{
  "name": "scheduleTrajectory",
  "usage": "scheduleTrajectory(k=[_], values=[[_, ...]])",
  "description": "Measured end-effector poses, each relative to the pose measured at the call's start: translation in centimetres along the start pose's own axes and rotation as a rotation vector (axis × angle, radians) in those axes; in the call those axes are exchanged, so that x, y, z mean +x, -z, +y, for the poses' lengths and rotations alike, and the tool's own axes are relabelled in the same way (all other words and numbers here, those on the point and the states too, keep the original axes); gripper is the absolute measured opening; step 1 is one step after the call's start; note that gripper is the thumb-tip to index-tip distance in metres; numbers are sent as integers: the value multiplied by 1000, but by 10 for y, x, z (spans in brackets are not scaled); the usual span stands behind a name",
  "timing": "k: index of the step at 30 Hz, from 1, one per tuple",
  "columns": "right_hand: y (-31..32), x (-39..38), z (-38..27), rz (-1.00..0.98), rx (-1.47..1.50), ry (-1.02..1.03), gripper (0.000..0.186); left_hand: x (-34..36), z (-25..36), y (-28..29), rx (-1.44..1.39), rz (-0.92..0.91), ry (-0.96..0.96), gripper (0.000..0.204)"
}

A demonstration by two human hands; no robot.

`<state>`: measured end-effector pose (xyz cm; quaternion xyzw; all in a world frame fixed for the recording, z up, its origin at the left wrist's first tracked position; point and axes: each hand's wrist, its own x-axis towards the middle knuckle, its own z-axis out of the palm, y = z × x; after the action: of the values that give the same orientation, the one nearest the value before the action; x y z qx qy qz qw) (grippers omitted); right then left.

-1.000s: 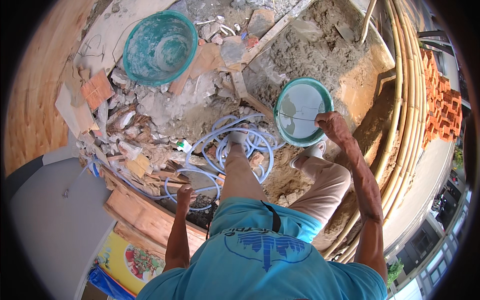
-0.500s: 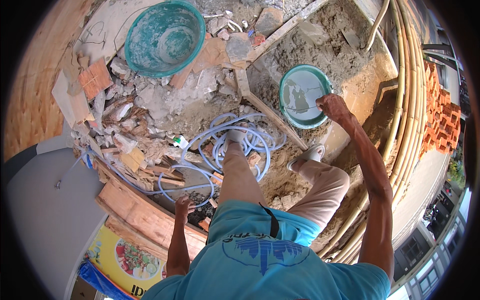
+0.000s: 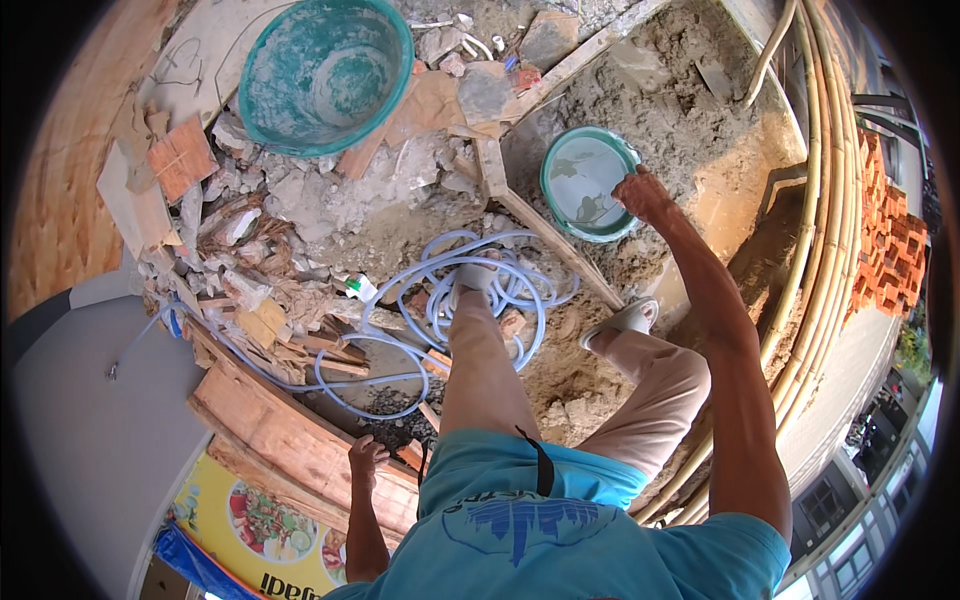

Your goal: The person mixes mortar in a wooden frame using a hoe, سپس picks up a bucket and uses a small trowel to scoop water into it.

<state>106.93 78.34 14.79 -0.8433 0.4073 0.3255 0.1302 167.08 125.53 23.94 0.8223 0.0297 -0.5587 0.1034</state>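
My right hand (image 3: 643,195) is closed at the right rim of a green bucket (image 3: 614,231), gripping its thin wire handle. Greyish, cloudy water (image 3: 583,185) fills much of the bucket, with darker patches on its surface. Wet grey mortar (image 3: 655,110) surrounds the bucket inside a wood-edged bed. Low on my left side, my left hand (image 3: 368,456) hangs free beside a reddish wooden plank (image 3: 275,420), its fingers loosely bent and apart, holding nothing.
A large green basin (image 3: 330,75) stands far left on rubble (image 3: 335,195). Light blue hose (image 3: 430,265) lies coiled around my left foot. A wooden strip (image 3: 555,245) edges the mortar bed. Bamboo poles (image 3: 828,200) run along the right, with orange bricks (image 3: 890,250) beyond.
My right hand and the bucket have shifted a little to the left and away from me. My left hand has dropped slightly nearer to my body.
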Motion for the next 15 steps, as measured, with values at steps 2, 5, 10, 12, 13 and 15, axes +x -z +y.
scheduleTrajectory(k=[2,5,10,12,13,15], values=[[-6,12,-3,-3,-38,13,22,-2,-15,6,4,11,6,41],[-19,23,-7,56,-103,25,15,-9,-25,7,14,4,31,36],[-26,41,-18,44,-137,6,17,-14,-41,9,-16,16,42,36],[-37,49,-20,39,-113,30,16,-14,-43,9,-16,16,67,37],[-42,52,-17,36,-102,38,15,-14,-43,8,-21,14,68,37],[-47,59,-13,55,-127,33,14,-14,-42,8,-31,13,74,39]])
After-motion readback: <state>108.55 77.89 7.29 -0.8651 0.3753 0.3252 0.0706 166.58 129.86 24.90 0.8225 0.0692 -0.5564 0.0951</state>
